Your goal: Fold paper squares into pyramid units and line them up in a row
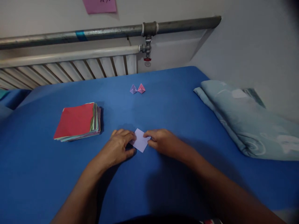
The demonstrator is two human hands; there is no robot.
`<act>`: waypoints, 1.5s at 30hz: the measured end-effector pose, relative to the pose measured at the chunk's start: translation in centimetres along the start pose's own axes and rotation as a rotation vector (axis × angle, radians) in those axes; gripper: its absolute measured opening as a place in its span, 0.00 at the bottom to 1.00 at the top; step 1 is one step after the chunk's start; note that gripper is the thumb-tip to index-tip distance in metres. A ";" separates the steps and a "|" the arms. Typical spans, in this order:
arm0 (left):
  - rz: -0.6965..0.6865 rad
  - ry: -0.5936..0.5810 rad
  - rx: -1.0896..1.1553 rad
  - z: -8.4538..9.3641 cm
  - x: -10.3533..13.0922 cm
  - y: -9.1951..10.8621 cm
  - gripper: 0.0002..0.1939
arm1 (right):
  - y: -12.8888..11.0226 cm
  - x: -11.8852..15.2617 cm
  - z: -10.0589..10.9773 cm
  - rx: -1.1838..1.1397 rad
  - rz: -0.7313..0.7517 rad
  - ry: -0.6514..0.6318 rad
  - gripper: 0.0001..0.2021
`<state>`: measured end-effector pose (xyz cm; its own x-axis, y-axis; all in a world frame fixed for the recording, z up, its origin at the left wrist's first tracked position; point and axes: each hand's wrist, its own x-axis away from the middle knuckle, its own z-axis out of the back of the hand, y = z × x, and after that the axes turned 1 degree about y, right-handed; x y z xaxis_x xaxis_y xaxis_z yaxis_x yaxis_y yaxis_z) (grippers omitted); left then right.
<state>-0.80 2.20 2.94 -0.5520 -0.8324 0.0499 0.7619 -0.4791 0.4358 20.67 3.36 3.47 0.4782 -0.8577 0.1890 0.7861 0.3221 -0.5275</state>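
Note:
A small lavender paper square (140, 141) lies on the blue sheet (130, 186), turned with one corner toward me. The fingertips of my left hand (120, 144) rest on its left corner, with the thumb just below, off the paper. At the right corner, my right hand (162, 141) pinches the paper between thumb and forefinger. Farther back stand two small folded paper pieces side by side, one purple (133, 89) and one pink (141, 88).
To the left sits a thick stack of coloured paper with a red top sheet (76, 120). A folded pale green blanket (247, 118) lies at the right. Behind the bed are a white radiator (81, 69), a metal pipe (112, 32) and a red-handled valve (147, 59).

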 end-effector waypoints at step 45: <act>-0.046 0.149 0.007 -0.8 0.0 -2.3 0.05 | 1.5 -0.9 -0.3 -0.010 0.213 0.101 0.08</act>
<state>-2.31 3.05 1.22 -0.5292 -0.8420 -0.1044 0.7341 -0.5161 0.4413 21.29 4.46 2.29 0.5912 -0.8065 -0.0113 0.6672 0.4969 -0.5550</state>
